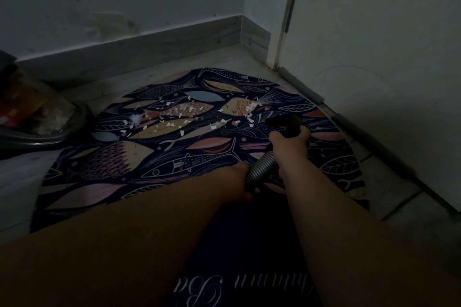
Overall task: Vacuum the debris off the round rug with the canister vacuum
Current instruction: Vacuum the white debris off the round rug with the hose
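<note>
The black nozzle (284,123) is gripped by the right hand (287,143), with the fingers curled round its rear end. Directly behind that hand, the ribbed hose (262,166) is held by the left hand (239,178); its fingers appear to be wrapped under the hose, though this is only dimly shown. The long axis of hose and nozzle is laid away from the person, from the left hand forward through the right. The nozzle's mouth seems to be turned leftward, low over the round rug (112,164).

The debris (174,117) is spread as a band of white scraps ahead of and to the left of the right hand. The nearest scraps are found just beside the nozzle, the farthest well off to the left. The right hand is the nearer of the two, so a leftward sweep across the band is judged to be what is called for.

The canister vacuum (42,119) is seen far to the left of the left hand, at the rug's edge. Pale scraps appear to be held in its clear bin, but too little light is given for certainty.
</note>
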A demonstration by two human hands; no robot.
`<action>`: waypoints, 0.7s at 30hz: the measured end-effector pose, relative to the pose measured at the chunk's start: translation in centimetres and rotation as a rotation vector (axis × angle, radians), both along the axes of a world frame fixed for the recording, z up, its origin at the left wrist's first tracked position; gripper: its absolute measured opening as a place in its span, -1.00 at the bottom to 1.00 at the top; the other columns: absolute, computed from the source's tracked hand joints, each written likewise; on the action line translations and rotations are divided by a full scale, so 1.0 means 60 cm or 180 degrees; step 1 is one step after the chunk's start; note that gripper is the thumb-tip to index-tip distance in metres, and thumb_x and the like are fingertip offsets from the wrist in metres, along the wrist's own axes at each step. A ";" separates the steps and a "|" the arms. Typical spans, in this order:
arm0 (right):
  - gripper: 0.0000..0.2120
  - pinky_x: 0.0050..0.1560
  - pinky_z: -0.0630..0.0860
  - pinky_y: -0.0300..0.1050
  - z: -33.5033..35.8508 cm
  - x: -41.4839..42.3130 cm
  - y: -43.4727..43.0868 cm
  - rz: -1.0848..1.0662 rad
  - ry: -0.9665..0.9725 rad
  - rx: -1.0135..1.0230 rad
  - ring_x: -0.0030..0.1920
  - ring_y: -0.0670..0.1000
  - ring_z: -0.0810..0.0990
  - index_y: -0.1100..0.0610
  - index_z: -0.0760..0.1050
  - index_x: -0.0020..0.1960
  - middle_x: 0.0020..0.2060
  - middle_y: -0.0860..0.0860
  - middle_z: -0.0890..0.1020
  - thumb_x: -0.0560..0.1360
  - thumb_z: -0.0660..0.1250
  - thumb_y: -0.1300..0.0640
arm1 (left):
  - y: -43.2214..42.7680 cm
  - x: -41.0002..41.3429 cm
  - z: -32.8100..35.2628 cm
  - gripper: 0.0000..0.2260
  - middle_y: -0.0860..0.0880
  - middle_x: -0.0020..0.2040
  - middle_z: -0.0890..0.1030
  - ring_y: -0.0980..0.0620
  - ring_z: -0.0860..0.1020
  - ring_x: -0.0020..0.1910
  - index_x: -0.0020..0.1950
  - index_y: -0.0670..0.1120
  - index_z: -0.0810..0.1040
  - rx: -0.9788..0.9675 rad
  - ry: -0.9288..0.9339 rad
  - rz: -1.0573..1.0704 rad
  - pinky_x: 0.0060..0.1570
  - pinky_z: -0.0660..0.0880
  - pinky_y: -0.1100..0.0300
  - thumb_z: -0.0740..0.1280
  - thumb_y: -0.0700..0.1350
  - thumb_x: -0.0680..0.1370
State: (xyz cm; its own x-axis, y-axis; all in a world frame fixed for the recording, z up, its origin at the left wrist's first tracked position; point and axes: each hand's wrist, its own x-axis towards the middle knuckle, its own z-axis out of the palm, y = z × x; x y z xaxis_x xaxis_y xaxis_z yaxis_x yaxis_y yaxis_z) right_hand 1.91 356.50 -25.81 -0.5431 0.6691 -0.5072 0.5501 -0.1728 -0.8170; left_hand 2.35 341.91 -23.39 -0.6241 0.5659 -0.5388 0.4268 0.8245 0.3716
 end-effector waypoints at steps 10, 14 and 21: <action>-0.24 -0.13 0.53 0.07 -0.004 0.005 -0.013 0.0162 0.0026 -0.0099 -0.12 0.18 0.51 -0.18 -0.08 0.54 0.27 0.20 0.43 0.51 0.30 0.06 | -0.018 0.014 0.004 -0.23 -0.13 0.40 0.38 -0.10 0.44 0.30 0.55 0.05 -0.10 0.0002 0.0139 -0.0128 0.18 0.38 0.17 0.35 0.03 0.52; -0.21 0.01 0.58 0.16 -0.003 0.004 -0.022 0.0256 0.0030 -0.0115 -0.06 0.20 0.53 -0.20 -0.11 0.55 0.30 0.20 0.43 0.50 0.29 0.07 | -0.031 0.016 0.004 -0.27 -0.11 0.37 0.42 -0.08 0.46 0.26 0.55 0.08 -0.09 0.0102 0.0173 -0.0070 0.14 0.38 0.20 0.33 0.00 0.54; -0.20 0.06 0.58 0.29 0.002 0.004 -0.042 0.0374 0.0010 -0.0158 -0.03 0.24 0.55 -0.25 -0.11 0.53 0.24 0.19 0.44 0.49 0.30 0.06 | -0.052 0.023 0.003 -0.28 -0.08 0.43 0.36 -0.06 0.41 0.32 0.55 0.06 -0.08 0.0176 0.0228 -0.0077 0.20 0.35 0.21 0.31 0.02 0.55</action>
State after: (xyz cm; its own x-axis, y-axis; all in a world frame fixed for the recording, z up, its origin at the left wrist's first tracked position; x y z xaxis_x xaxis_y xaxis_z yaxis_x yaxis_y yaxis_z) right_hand 2.18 354.01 -25.68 -0.6181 0.5749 -0.5362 0.5663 -0.1475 -0.8109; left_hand 3.73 338.77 -23.18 -0.6457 0.6088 -0.4609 0.4733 0.7928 0.3840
